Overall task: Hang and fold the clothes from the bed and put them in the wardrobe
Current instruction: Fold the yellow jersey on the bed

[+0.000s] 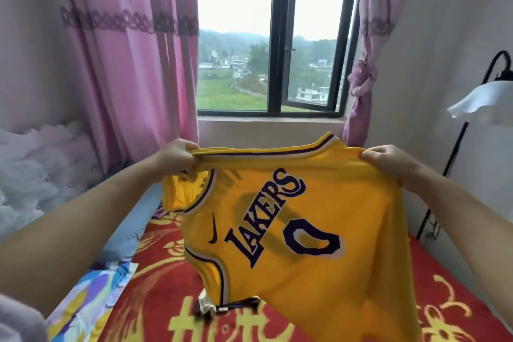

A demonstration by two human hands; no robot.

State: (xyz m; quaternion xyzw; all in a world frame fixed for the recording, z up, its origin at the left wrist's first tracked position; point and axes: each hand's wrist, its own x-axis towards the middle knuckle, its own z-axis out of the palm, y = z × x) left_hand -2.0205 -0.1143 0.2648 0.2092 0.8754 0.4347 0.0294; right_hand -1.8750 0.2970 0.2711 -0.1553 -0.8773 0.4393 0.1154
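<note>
Both hands hold the yellow jersey [299, 230] stretched in the air above the bed [166, 280], turned sideways so its lettering and the 0 run diagonally. The left hand [177, 154] has its fingers curled tight round 1 edge of the cloth; the right hand [385, 159] pinches the opposite edge the same way.

The risk, as I judge it, lies in the slack: the lower part droops toward the bed and 1 shoulder strap is bunched under the left hand, so a fold started from this hold could come out crooked or creased. The fabric looks thin and slippery, and a loosened pinch on either side would likely let it slide and drop in a heap. A small dark item [222, 307] lies on the bed just under the hanging hem and could get caught up if the jersey is laid down there.

The bed wears a red cover with gold patterns. Pink curtains [125, 50] frame a window [272, 36], and a lamp [483, 100] stands at the right.
</note>
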